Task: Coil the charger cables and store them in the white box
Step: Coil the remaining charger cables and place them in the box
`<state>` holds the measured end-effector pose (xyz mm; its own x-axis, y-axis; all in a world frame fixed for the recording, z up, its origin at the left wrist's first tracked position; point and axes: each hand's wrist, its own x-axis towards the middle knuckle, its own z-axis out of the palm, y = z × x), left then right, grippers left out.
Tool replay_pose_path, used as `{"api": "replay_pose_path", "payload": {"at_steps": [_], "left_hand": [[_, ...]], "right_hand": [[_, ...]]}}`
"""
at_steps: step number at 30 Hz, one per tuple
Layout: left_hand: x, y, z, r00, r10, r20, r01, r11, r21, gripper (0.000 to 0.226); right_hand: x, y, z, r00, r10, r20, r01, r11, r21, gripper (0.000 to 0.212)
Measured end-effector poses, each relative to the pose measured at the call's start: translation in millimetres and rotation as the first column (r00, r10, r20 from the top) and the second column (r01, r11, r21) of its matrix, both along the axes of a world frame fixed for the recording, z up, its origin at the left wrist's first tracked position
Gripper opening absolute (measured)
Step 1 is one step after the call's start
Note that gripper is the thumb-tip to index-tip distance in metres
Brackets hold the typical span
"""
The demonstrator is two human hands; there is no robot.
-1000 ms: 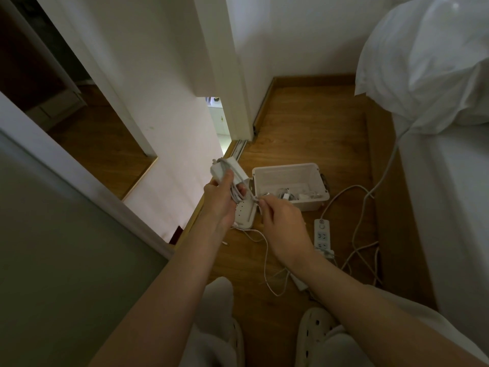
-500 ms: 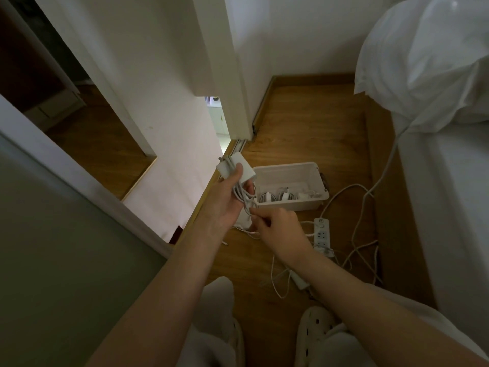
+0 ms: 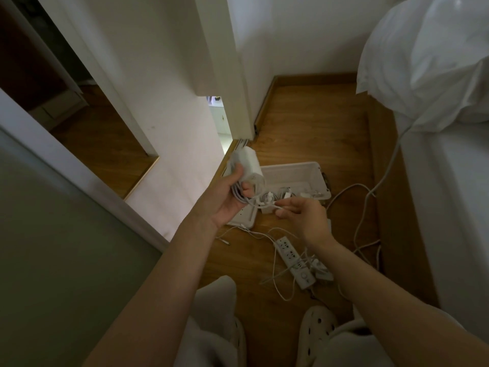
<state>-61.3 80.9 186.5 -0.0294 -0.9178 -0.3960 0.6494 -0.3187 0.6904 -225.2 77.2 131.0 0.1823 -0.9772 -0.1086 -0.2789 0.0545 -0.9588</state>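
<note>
Two white clogs (image 3: 317, 330) stood on the wooden floor (image 3: 304, 123), with a power strip (image 3: 292, 256) and loose cords just ahead of them. Above these, the right hand (image 3: 304, 215) pinched the end of a white cable (image 3: 236, 192), while the left hand (image 3: 226, 200) gripped a charger brick (image 3: 248, 165) with the cable's coils bunched in its palm. Beyond the hands, the white box (image 3: 296, 168) sat open on the floor, other coiled cables inside.

No readable text, label or number on anything
</note>
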Motion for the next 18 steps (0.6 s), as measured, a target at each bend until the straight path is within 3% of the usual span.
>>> {"api": "replay_pose_path", "payload": {"at_steps": [2, 5, 9, 13, 18], "left_hand": [[-4, 2, 0, 0.985, -0.102, 0.141, 0.097, 0.995, 0.038, 0.045], [-5, 3, -3, 0.974, -0.116, 0.192, 0.102, 0.992, 0.08, 0.029], [-2, 2, -6, 0.97, -0.091, 0.227, 0.074, 0.994, 0.083, 0.036], [-1, 2, -7, 0.966, -0.103, 0.237, 0.084, 0.992, 0.092, 0.035], [2, 5, -5, 0.948, -0.22, 0.231, 0.187, 0.97, 0.155, 0.039]], "right_hand": [[-3, -2, 0, 0.987, 0.059, -0.148, -0.075, 0.991, -0.107, 0.02], [-1, 1, 2, 0.907, 0.252, -0.336, -0.328, 0.925, -0.19, 0.022], [8, 10, 3, 0.842, 0.443, -0.31, -0.507, 0.845, -0.169, 0.021], [9, 14, 8, 0.841, 0.494, -0.221, -0.529, 0.836, -0.143, 0.023], [-6, -3, 9, 0.895, 0.338, -0.292, -0.392, 0.908, -0.149, 0.021]]}}
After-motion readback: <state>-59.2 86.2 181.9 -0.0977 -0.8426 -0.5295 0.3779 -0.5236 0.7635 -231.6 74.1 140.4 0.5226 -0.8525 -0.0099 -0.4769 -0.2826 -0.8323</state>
